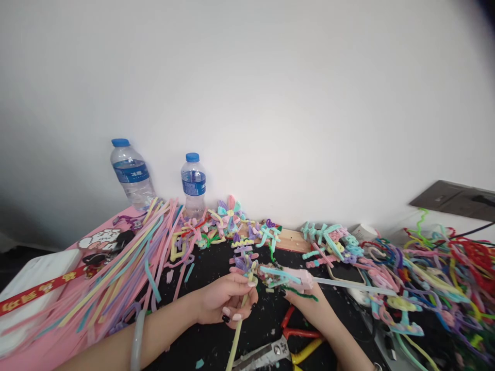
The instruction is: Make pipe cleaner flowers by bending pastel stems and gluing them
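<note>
My left hand (228, 299) is closed, pinching a pale yellow pipe cleaner (238, 332) that hangs down from the fingers. Its upper end looks bent or looped by the fingertips. My right hand (307, 304) is wrapped at a pale pink glue gun (299, 278), most of its fingers hidden. A long translucent glue stick (348, 284) juts out of the gun's back to the right. Light blue and dark green pipe cleaner pieces lie around the gun's front. Below the hands rest pliers-like cutters (273, 353) with red and yellow handles.
Long loose pipe cleaners (116, 273) cover the pink surface at left. Two water bottles (194, 185) stand by the wall. Finished pipe cleaner shapes (230, 211) line the back. A tangled heap of pipe cleaners (444, 278) fills the right, below a wall socket (444, 201).
</note>
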Demonstrator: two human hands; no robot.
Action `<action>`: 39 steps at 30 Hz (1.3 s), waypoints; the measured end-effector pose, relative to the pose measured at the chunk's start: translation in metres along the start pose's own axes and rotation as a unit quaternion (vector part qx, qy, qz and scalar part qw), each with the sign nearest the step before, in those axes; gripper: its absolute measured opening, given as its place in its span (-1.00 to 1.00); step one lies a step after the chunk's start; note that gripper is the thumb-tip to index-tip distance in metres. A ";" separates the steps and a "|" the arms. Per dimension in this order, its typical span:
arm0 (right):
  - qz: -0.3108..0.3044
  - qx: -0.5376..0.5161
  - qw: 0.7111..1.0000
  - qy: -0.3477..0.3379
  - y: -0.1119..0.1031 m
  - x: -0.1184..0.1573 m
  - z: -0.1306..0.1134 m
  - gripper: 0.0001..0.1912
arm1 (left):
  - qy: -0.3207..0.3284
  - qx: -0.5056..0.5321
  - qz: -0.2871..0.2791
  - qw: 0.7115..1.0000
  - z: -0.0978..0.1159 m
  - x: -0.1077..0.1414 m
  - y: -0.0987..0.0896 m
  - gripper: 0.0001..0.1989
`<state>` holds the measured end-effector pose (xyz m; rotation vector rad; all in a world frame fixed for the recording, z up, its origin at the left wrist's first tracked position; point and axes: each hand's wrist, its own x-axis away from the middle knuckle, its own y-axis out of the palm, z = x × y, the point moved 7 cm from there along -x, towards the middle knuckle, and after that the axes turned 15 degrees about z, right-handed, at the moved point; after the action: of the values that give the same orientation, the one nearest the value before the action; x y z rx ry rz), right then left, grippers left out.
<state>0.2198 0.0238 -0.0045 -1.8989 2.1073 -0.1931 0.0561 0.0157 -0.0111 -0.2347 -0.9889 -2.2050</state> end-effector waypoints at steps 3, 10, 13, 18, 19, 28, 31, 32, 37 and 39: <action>0.017 0.013 1.000 0.000 -0.005 0.000 0.004 -0.63 | -0.003 -0.002 0.000 1.000 0.000 0.000 0.000 -0.73; 0.081 0.030 0.996 -0.001 -0.014 0.000 0.002 -0.66 | 0.003 -0.008 0.009 1.000 -0.002 -0.001 -0.002 -0.73; 0.168 0.100 0.979 -0.057 -0.026 -0.005 -0.012 -0.77 | 0.007 -0.013 0.014 1.000 -0.002 -0.002 -0.003 -0.72; 0.217 0.250 0.934 -0.135 -0.038 -0.016 -0.026 -0.74 | 0.004 -0.007 0.006 1.000 -0.002 -0.001 -0.002 -0.72; 0.210 0.282 0.926 -0.137 -0.038 -0.018 -0.024 -0.70 | 0.005 -0.007 0.003 1.000 -0.001 -0.001 -0.001 -0.72; 0.193 0.523 0.823 -0.108 -0.032 -0.016 -0.007 -0.60 | 0.009 -0.026 0.005 1.000 -0.002 -0.001 -0.001 -0.71; 0.215 0.530 0.811 -0.121 -0.033 -0.015 -0.014 -0.59 | 0.014 -0.053 0.004 0.998 -0.004 -0.002 -0.001 -0.69; 0.224 0.514 0.816 -0.138 -0.032 -0.014 -0.019 -0.60 | 0.016 -0.065 0.002 0.998 -0.005 -0.002 0.000 -0.68; 0.145 0.277 0.924 -0.221 -0.013 -0.003 -0.050 -0.82 | 0.021 -0.132 -0.041 0.990 -0.006 0.004 0.010 -0.63; 0.069 0.201 0.955 -0.209 0.003 0.005 -0.056 -0.80 | 0.020 -0.161 -0.057 0.985 -0.007 0.005 0.013 -0.63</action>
<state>0.1996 0.0132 0.0471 -1.4054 1.7471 -0.1567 0.0617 0.0019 -0.0056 -0.2845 -0.6324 -2.4594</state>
